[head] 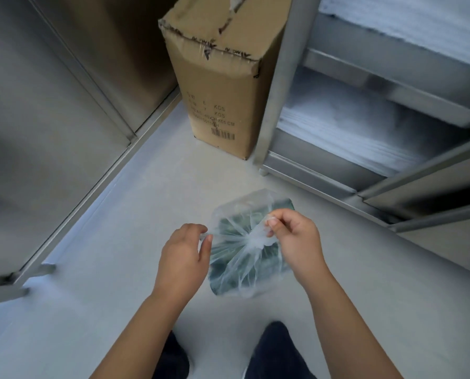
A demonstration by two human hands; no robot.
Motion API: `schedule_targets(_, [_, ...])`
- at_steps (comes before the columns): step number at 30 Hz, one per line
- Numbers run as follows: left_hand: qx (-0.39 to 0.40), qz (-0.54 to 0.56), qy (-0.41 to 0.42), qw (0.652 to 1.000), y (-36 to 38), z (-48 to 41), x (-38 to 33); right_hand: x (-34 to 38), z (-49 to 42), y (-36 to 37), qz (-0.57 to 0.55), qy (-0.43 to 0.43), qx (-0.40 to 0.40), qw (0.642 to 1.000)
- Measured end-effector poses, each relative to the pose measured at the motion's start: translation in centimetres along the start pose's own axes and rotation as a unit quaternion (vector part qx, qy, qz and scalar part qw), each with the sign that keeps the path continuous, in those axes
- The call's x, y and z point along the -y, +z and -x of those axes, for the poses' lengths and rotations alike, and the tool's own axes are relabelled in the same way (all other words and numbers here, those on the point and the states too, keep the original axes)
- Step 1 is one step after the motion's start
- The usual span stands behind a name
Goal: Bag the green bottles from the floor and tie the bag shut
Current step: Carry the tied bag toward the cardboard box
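A clear plastic bag [248, 265] hangs above the grey floor between my two hands, its top gathered into a white twisted bunch at the middle. Dark green bottles [228, 228] show through the plastic; how many I cannot tell. My left hand [184, 255] pinches a strip of the bag's plastic at its left side between thumb and fingers. My right hand [294, 236] pinches another strip of plastic just right of the bunch, fingers curled. Both strips are pulled apart from the bunch.
A tall cardboard box [220, 86] stands on the floor ahead, against the leg of a steel shelf rack [274, 86] on the right, whose shelves hold white sheets. Steel cabinet panels [50, 132] line the left. My feet [272, 348] are at the bottom.
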State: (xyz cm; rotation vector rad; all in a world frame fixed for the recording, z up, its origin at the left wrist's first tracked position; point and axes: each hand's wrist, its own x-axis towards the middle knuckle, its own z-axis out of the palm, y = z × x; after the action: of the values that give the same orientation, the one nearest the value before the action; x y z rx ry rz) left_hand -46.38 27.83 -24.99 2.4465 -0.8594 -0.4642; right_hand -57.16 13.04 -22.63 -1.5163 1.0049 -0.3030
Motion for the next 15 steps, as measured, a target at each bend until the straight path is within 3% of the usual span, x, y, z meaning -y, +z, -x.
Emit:
schedule_targets(11, [-0.028, 0.082, -0.067, 0.994, -8.8, 7.3, -11.6, 11.7, 9.6, -5.7, -0.016, -0.041, -0.012, 0.999])
schedule_targets(15, [-0.017, 0.076, -0.048, 0.996, -10.6, 8.7, -14.1, 14.7, 11.8, -7.4, -0.014, -0.044, -0.009, 0.999])
